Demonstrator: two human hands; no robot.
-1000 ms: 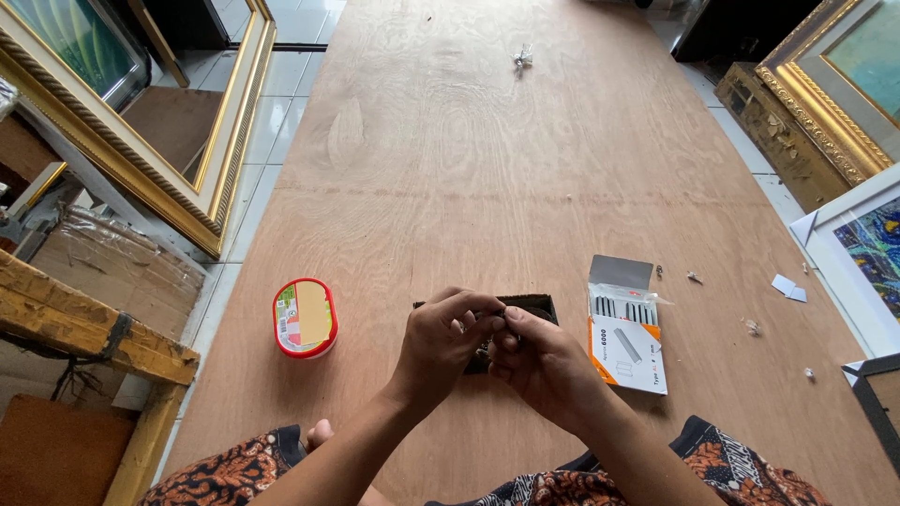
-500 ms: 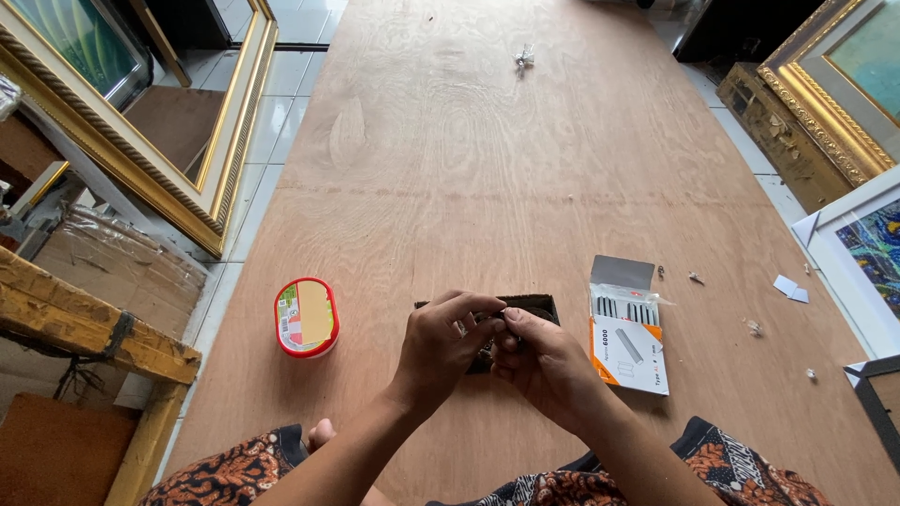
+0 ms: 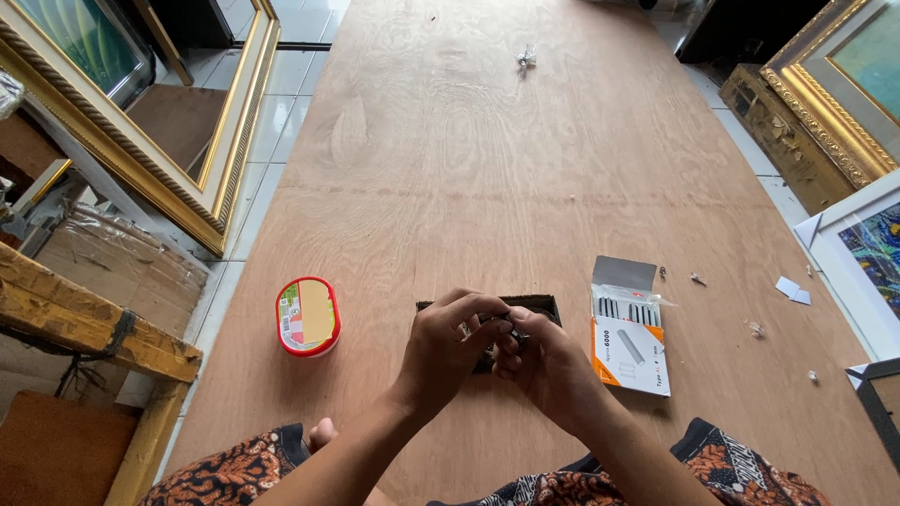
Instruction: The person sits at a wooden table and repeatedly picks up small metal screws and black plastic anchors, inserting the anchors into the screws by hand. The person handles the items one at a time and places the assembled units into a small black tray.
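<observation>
At the near worktop (image 3: 525,187) edge, left hand (image 3: 450,351) and right hand (image 3: 548,365) fingers pinch a small metal part above the dark tray (image 3: 539,305); a slip would likely drop it among loose staples (image 3: 755,328).

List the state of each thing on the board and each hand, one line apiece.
left hand: fingers curled, pinching a small dark part
right hand: fingers curled onto the same part
dark tray: flat, mostly hidden by the hands
staple box: flap open, lying flat
oval container: lid on
</observation>
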